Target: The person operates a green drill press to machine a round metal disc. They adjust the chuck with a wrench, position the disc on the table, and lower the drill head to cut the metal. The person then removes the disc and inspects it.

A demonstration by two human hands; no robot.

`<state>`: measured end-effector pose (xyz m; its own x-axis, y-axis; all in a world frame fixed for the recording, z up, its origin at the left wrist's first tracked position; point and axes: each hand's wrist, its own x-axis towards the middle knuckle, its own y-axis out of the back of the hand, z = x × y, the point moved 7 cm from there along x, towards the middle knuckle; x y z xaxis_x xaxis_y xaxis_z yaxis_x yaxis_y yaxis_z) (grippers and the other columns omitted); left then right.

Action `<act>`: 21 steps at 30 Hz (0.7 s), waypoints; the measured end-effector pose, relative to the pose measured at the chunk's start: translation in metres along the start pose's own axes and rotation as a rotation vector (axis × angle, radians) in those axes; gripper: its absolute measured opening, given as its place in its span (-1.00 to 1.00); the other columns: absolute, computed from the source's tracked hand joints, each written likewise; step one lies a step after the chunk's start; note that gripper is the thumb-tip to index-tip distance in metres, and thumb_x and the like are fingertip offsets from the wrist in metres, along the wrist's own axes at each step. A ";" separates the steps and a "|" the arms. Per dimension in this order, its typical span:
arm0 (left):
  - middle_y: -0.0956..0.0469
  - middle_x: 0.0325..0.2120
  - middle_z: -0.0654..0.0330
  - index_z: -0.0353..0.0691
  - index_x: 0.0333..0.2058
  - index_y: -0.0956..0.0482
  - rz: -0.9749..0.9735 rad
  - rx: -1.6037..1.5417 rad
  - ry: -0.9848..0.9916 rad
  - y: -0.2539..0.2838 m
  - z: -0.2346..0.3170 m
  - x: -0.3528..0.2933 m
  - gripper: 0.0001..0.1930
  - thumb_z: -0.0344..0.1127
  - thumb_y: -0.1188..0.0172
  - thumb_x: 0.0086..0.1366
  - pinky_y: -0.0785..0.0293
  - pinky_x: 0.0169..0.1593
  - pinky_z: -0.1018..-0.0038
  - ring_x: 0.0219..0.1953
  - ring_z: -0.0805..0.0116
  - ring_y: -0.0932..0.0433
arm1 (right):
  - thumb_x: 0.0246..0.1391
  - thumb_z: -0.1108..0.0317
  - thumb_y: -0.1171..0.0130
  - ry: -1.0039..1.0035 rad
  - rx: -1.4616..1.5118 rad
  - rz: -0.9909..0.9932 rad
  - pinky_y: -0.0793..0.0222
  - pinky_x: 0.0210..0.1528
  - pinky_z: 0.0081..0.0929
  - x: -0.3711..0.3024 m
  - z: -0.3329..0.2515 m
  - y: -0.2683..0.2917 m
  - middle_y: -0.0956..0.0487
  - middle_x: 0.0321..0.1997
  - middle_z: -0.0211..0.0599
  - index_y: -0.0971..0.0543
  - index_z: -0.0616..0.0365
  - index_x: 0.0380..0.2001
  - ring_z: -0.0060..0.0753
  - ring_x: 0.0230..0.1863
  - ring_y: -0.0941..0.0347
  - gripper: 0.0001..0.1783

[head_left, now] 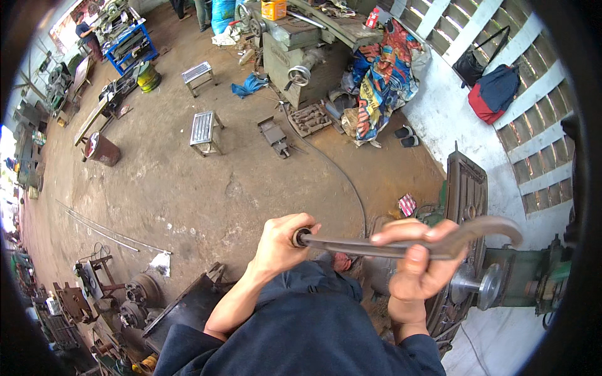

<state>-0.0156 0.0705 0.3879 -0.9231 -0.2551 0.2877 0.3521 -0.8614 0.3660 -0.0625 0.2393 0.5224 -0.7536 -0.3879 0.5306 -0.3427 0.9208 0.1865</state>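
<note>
A dark metal hook spanner (354, 247) lies roughly level across in front of my body, its curved hook toward the right. Near the hook, my right hand (419, 276) grips the bar between thumb and fingers; this part is slightly blurred. My left hand (276, 241) is closed around a short round piece (298, 237) with a ring-like rim, at the spanner's straight end. The bar appears to enter or press against that rim; I cannot tell which. Most of the round piece is hidden in my left fist.
Close at my right stand a machine with a shiny metal handwheel (489, 287) and a ribbed metal table (463, 194). Machine parts (141, 294) crowd the lower left. Ahead are metal stools (203, 131), a vise (274, 136) and a cable (342, 172) on the floor. Another person (84, 34) stands far left.
</note>
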 end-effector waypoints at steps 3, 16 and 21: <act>-0.50 -0.63 0.10 -0.28 -0.47 -0.53 0.036 0.008 -0.015 0.005 0.000 0.000 -0.90 -0.49 -0.30 0.09 -0.39 -0.50 0.41 -0.59 0.24 -0.52 | 0.32 0.06 0.08 0.204 -0.080 0.319 -0.46 -0.41 -0.42 -0.007 -0.025 0.020 -0.64 -0.47 -0.13 -0.14 0.05 -0.19 -0.29 -0.55 -0.51 -0.67; -0.49 -0.59 0.05 -0.27 -0.42 -0.52 0.064 0.014 -0.089 0.004 0.005 0.005 -0.91 -0.48 -0.27 0.11 -0.44 -0.45 0.33 -0.52 0.09 -0.54 | 0.36 0.22 0.20 0.399 -0.015 0.267 -0.40 -0.49 -0.55 -0.006 -0.037 0.023 -0.62 -0.46 -0.10 -0.06 0.07 -0.23 -0.28 -0.64 -0.43 -0.78; -0.49 -0.59 0.06 -0.27 -0.43 -0.51 0.073 0.025 -0.062 -0.002 0.007 0.008 -0.91 -0.49 -0.27 0.09 -0.43 -0.44 0.33 -0.52 0.09 -0.54 | 0.36 0.17 0.15 0.338 -0.081 0.110 -0.43 -0.49 -0.48 -0.003 -0.032 0.018 -0.62 -0.47 -0.10 -0.10 0.10 -0.16 -0.21 -0.57 -0.45 -0.73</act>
<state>-0.0222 0.0733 0.3958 -0.8839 -0.2888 0.3680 0.4226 -0.8303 0.3635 -0.0484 0.2588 0.5501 -0.5507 -0.2636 0.7920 -0.2145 0.9616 0.1709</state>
